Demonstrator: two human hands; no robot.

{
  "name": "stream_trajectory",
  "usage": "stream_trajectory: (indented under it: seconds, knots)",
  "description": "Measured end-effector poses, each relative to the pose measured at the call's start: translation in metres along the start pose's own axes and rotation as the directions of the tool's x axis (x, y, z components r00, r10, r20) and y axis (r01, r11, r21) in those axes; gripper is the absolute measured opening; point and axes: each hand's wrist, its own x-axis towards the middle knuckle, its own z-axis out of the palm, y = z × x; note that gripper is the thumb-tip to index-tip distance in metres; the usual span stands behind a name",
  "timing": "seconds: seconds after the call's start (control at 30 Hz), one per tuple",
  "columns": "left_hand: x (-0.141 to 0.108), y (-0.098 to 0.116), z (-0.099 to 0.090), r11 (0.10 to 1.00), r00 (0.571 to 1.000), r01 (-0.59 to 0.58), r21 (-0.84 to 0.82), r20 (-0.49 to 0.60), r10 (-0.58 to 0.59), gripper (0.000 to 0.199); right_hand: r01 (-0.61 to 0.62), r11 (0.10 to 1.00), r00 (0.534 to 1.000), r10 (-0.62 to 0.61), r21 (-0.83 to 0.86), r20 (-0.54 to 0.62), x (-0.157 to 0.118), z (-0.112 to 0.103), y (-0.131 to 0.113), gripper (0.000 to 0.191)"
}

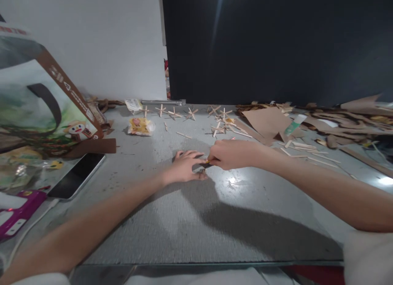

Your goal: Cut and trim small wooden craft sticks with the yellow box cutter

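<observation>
My left hand lies low on the grey tabletop with its fingers stretched out and its thumb apart. Close on its right, my right hand is closed around a small cutter knife, dark with a touch of yellow. The knife's tip points into the gap between my left thumb and fingers. Whatever lies under that tip is too small and shaded to make out. Beyond my hands, several star shapes of crossed wooden sticks stand in a row, and another bunch of crossed sticks is to their right.
Loose wooden sticks lie at right, near a green-and-white glue stick and brown cardboard. A yellow packet sits at back left. A phone, a purple device and a large printed bag occupy the left.
</observation>
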Motion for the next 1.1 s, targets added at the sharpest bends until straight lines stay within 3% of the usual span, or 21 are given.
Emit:
stream_trajectory:
  seconds: [0.1,0.17,0.23,0.47,0.7,0.87,1.1]
  knots:
    - [-0.007,0.008,0.017,0.999,0.985,0.019,-0.042,-0.169,-0.026,0.064,0.041,0.999,0.999,-0.042,-0.023,-0.022,0.001,0.003,0.0,0.033]
    - [-0.009,0.013,0.023,0.998,0.975,0.031,-0.046,-0.22,-0.04,0.061,0.059,0.997,0.997,-0.062,-0.058,-0.046,0.001,0.006,-0.001,0.033]
    - [-0.006,0.013,0.023,0.999,0.979,0.014,-0.041,-0.203,-0.022,0.057,0.04,0.996,0.998,-0.044,-0.078,-0.054,0.0,0.008,-0.004,0.031]
    - [0.006,-0.006,-0.001,0.997,0.998,-0.059,-0.057,0.028,0.06,0.059,0.019,0.999,0.998,-0.021,-0.035,-0.058,-0.001,0.005,-0.005,0.03]
    - [-0.005,0.01,0.018,0.999,0.986,0.031,-0.022,-0.164,-0.034,0.059,0.016,1.0,1.0,-0.016,0.016,-0.027,0.002,0.002,-0.003,0.032]
    - [-0.003,0.009,0.012,1.0,0.995,0.017,-0.022,-0.099,-0.019,0.058,0.015,1.0,0.997,-0.016,-0.016,-0.069,0.001,0.007,-0.002,0.029]
    - [-0.007,0.004,0.01,0.998,0.986,-0.043,-0.047,-0.165,0.035,0.058,0.007,1.0,0.996,-0.006,0.001,-0.089,-0.006,0.011,-0.003,0.031]
